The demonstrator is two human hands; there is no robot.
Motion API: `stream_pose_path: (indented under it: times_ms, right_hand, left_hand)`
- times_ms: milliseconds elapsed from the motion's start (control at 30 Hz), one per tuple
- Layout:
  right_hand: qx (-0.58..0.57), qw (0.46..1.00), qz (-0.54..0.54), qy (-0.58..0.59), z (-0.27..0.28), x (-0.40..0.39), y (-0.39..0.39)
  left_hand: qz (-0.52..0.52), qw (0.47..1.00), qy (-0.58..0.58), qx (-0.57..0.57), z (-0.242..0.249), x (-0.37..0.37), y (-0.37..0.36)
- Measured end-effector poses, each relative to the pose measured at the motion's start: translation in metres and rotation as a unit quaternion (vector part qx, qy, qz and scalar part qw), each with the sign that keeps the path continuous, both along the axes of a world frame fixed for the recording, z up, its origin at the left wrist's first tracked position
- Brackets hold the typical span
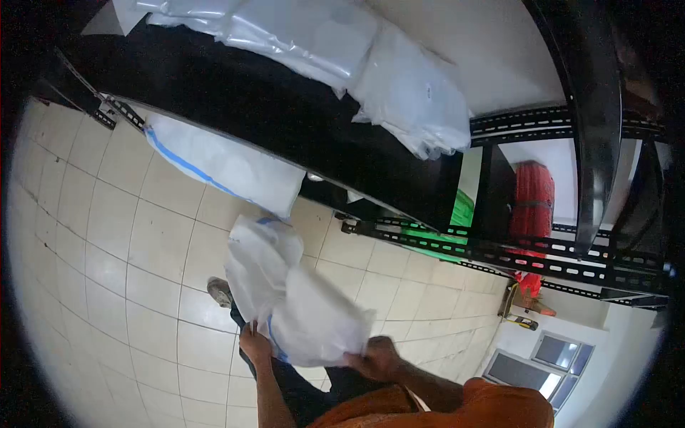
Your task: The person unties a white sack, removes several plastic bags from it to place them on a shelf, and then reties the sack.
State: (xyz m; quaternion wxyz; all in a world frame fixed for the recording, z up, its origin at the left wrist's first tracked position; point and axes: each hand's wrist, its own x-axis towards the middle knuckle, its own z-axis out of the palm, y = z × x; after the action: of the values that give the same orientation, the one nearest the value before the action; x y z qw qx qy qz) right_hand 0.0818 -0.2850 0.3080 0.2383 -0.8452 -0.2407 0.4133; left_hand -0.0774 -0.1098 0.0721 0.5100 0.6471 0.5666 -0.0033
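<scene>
My left hand (255, 344) pinches the white bag (289, 299) low on its left edge | bag hangs over the tiled floor (107, 250), below the black shelf (285, 114) | my right hand (378, 359) clenches its bottom right corner.

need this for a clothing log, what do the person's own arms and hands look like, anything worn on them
Both hands, the left hand and the right hand, are bare, with no gloves. Both forearms are uncovered too. An orange sleeve covers the right upper arm. No watch, ring or wristband shows in this view.
</scene>
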Motion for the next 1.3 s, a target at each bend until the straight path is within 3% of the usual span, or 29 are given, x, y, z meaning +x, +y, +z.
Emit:
stream_pose_path:
  times_ms: [33,100,133,167,200,233,267,300,333,367,400,433,467,500,533,567,600,667,700,733,800,867,933,1033,1067,1133,1200,1233,1300]
  right_hand:
    - [0.022,0.999,0.005,-0.040,0.002,0.007,-0.009]
    - [0.027,0.975,0.024,-0.220,0.019,0.054,-0.024]
    - [-0.001,0.946,0.027,-0.323,0.030,0.080,-0.035]
    - [0.034,0.886,-0.060,-0.459,0.038,0.117,-0.050]
    - [0.067,0.798,-0.143,-0.581,0.044,0.154,-0.061]
    - [0.202,0.776,-0.265,-0.536,0.058,0.182,-0.045]
    - [0.355,0.708,-0.362,-0.491,0.073,0.210,-0.028]
    - [0.566,0.644,-0.459,-0.233,0.099,0.233,0.004]
    - [0.624,0.621,-0.437,-0.185,0.095,0.257,0.005]
    - [0.675,0.593,-0.417,-0.138,0.084,0.275,0.000]
    - [0.690,0.578,-0.425,-0.097,0.064,0.288,-0.003]
    - [0.690,0.569,-0.448,-0.006,0.029,0.310,-0.019]
    - [0.667,0.594,-0.448,-0.040,-0.003,0.327,-0.006]
    - [0.571,0.669,-0.473,-0.045,-0.041,0.345,-0.018]
    - [0.520,0.704,-0.482,-0.045,-0.057,0.364,-0.025]
    - [0.468,0.737,-0.486,-0.043,-0.072,0.381,-0.032]
    - [0.350,0.793,-0.497,-0.054,-0.069,0.397,-0.046]
    - [0.252,0.865,-0.432,-0.049,-0.052,0.394,-0.058]
    - [0.244,0.866,-0.434,-0.051,-0.036,0.389,-0.065]
    - [0.017,0.911,-0.371,-0.179,-0.019,0.394,-0.072]
    - [-0.208,0.892,-0.273,-0.294,-0.009,0.405,-0.072]
    - [-0.072,0.879,-0.422,-0.209,-0.009,0.414,-0.071]
    - [0.062,0.822,-0.555,-0.112,-0.011,0.423,-0.069]
    - [0.097,0.776,-0.620,-0.060,-0.026,0.464,-0.064]
    - [0.251,0.837,-0.467,-0.135,-0.042,0.487,-0.089]
    - [0.379,0.853,-0.299,-0.198,-0.049,0.487,-0.087]
    - [0.126,0.848,-0.204,-0.472,-0.014,0.460,-0.021]
    - [0.118,0.850,-0.203,-0.472,-0.017,0.465,-0.017]
    - [0.066,0.831,-0.059,-0.549,-0.019,0.479,-0.013]
  left_hand:
    - [-0.003,1.000,0.006,0.002,-0.001,-0.012,-0.001]
    - [-0.105,0.985,0.134,-0.017,-0.018,-0.031,-0.002]
    - [-0.017,0.989,0.112,-0.099,-0.084,-0.084,-0.017]
    - [-0.018,0.989,0.110,-0.100,-0.074,-0.081,-0.014]
    - [-0.133,0.980,0.140,-0.050,-0.055,-0.076,-0.009]
    - [-0.244,0.955,0.170,0.002,-0.042,-0.071,-0.007]
    - [-0.176,0.981,0.084,0.009,-0.053,-0.079,-0.010]
    - [-0.116,0.993,-0.006,0.015,-0.066,-0.087,-0.014]
    - [-0.003,0.991,-0.030,-0.128,-0.072,-0.088,-0.016]
    - [0.189,0.920,-0.167,-0.299,-0.099,-0.099,-0.028]
    - [0.396,0.773,-0.259,-0.424,-0.126,-0.110,-0.039]
    - [0.397,0.771,-0.264,-0.422,-0.104,-0.094,-0.034]
    - [0.128,0.957,-0.094,-0.243,-0.053,-0.061,-0.023]
    - [0.031,0.986,0.003,-0.162,-0.045,-0.058,-0.022]
    - [-0.062,0.989,0.109,-0.079,-0.039,-0.056,-0.022]
    - [-0.058,0.989,0.110,-0.077,-0.035,-0.053,-0.019]
    - [-0.065,0.994,0.077,-0.041,-0.027,-0.048,-0.019]
    - [-0.082,0.995,0.046,-0.015,-0.032,-0.057,-0.026]
    - [-0.076,0.997,0.000,0.020,-0.048,-0.067,-0.032]
    - [-0.065,0.997,-0.025,0.041,-0.052,-0.064,-0.032]
    - [-0.105,0.993,-0.007,0.044,-0.040,-0.053,-0.023]
    - [-0.153,0.987,0.039,0.026,-0.041,-0.056,-0.020]
    - [-0.181,0.983,0.042,0.000,-0.060,-0.074,-0.025]
    - [-0.125,0.989,0.014,-0.075,-0.070,-0.084,-0.025]
    - [-0.154,0.987,0.035,-0.005,-0.051,-0.069,-0.020]
    - [-0.166,0.985,0.046,0.003,-0.056,-0.075,-0.020]
    - [-0.128,0.991,0.024,-0.003,-0.042,-0.062,-0.023]
    - [-0.110,0.994,0.012,-0.005,-0.035,-0.055,-0.024]
    - [-0.064,0.998,-0.024,-0.007,-0.037,-0.059,-0.026]
